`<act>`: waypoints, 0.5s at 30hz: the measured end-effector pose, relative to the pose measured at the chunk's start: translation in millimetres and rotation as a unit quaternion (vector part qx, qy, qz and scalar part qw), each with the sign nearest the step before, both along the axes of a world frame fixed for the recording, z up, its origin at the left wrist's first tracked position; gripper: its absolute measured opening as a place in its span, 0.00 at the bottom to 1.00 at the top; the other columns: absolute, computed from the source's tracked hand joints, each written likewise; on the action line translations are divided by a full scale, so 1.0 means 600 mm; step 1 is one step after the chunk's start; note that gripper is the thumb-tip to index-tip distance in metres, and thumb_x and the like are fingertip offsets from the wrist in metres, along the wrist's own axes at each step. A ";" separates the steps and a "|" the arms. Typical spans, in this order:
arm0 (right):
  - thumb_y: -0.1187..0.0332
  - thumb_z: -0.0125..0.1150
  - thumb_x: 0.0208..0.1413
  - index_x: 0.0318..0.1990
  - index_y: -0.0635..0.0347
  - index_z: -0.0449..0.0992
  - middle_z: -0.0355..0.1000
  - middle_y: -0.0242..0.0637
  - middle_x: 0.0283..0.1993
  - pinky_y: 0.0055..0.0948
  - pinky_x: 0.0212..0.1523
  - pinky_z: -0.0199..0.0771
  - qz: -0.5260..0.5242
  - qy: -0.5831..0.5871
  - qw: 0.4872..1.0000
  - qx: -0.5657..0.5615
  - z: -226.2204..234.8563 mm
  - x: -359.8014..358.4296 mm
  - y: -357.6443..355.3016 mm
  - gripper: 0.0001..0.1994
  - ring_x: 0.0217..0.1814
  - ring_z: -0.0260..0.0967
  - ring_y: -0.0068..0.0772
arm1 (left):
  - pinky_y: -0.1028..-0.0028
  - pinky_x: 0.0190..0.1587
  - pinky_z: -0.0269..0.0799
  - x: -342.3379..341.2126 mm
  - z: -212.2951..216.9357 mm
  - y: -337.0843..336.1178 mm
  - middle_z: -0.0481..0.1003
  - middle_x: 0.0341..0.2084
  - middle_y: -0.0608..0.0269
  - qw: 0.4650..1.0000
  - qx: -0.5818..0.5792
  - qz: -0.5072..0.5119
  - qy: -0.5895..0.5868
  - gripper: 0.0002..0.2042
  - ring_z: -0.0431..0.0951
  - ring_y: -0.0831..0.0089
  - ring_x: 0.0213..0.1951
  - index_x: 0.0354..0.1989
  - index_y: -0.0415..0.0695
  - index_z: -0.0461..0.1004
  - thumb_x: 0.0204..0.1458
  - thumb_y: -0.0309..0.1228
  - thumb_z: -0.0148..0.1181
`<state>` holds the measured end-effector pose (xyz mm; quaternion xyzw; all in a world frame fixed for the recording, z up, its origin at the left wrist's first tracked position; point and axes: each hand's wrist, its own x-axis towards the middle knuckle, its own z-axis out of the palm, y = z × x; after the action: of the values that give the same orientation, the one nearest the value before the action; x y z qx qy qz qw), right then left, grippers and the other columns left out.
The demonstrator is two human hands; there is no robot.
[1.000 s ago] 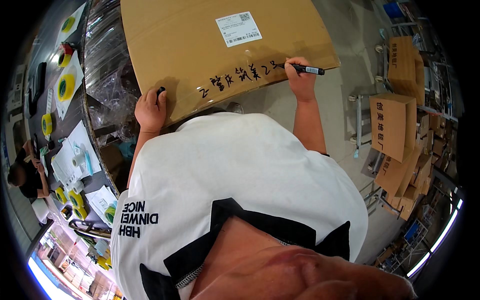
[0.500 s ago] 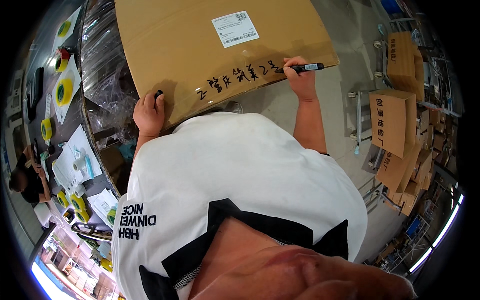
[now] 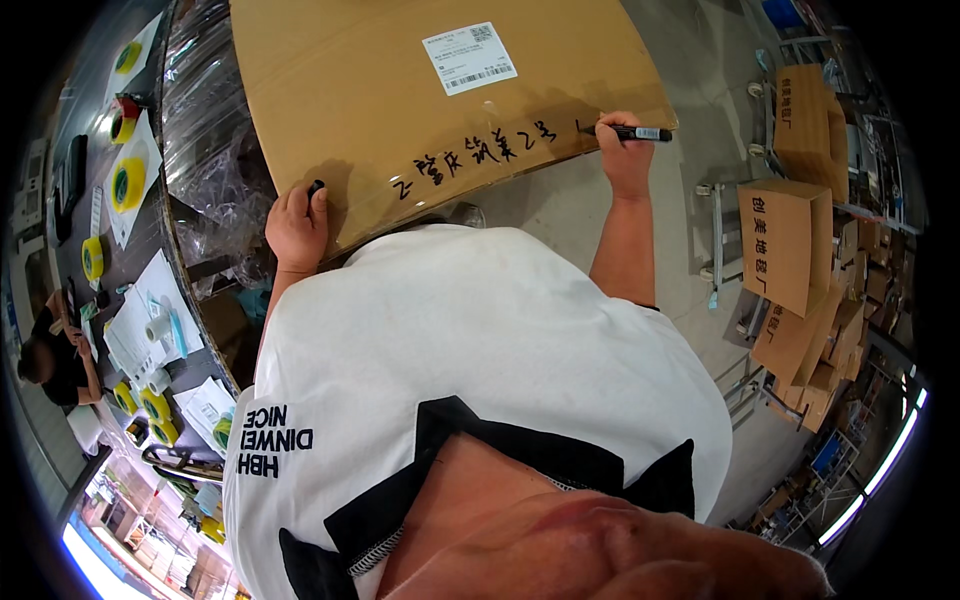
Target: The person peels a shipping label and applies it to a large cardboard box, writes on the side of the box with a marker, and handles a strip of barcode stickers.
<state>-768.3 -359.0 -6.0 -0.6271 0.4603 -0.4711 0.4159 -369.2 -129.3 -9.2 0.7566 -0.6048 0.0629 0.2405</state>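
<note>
A large brown cardboard box [image 3: 340, 110] lies in front of me, with a white label [image 3: 469, 59] stuck on its top. A row of black handwriting [image 3: 475, 158] runs along its near edge. My right hand [image 3: 624, 150] is closed around a black marker [image 3: 640, 133], its tip at the box top just right of the last written stroke. On the near left corner of the box rests my left hand [image 3: 298, 225], closed on a small black marker cap [image 3: 316, 187] that pokes out between thumb and fingers.
To the left, a dark table [image 3: 85, 225] carries several yellow tape rolls [image 3: 128, 184] and paper sheets [image 3: 160, 300]. Clear plastic wrap [image 3: 215, 150] bunches beside the box. Open cartons [image 3: 785, 245] stand on wheeled racks at right. Another person [image 3: 60, 355] sits at far left.
My right hand has moved slightly right with the marker. The last character now shows more fully, with a new short stroke beside it. My left hand has stayed in place.
</note>
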 end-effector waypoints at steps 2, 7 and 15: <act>0.76 0.58 0.47 0.28 0.63 0.73 0.68 0.31 0.26 0.21 0.36 0.65 0.015 -0.060 0.998 0.009 -0.008 -0.013 -0.011 0.02 0.28 0.63 0.20 | 0.62 0.30 0.70 -0.002 0.002 0.000 0.75 0.26 0.57 1.000 -0.006 0.001 0.000 0.10 0.75 0.54 0.29 0.33 0.45 0.74 0.54 0.38 0.58; 0.78 0.54 0.48 0.30 0.64 0.71 0.66 0.35 0.27 0.25 0.38 0.67 -0.038 -0.344 0.934 0.084 0.014 -0.021 -0.020 0.01 0.29 0.62 0.24 | 0.60 0.30 0.69 -0.004 0.003 0.001 0.74 0.24 0.56 1.000 0.003 0.014 0.012 0.09 0.74 0.54 0.29 0.30 0.45 0.74 0.52 0.38 0.60; 0.77 0.56 0.53 0.41 0.62 0.71 0.68 0.34 0.34 0.23 0.39 0.66 0.200 -0.262 0.936 0.121 0.119 0.187 0.035 0.08 0.34 0.64 0.23 | 0.73 0.31 0.69 -0.023 0.094 -0.018 0.76 0.23 0.61 0.932 0.047 0.032 0.357 0.15 0.73 0.73 0.25 0.41 0.42 0.77 0.48 0.36 0.67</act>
<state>-655.9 -338.0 65.2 -0.5054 0.2534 -0.4661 0.6805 -383.0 -140.3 46.9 0.7586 -0.4566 -0.2322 0.4025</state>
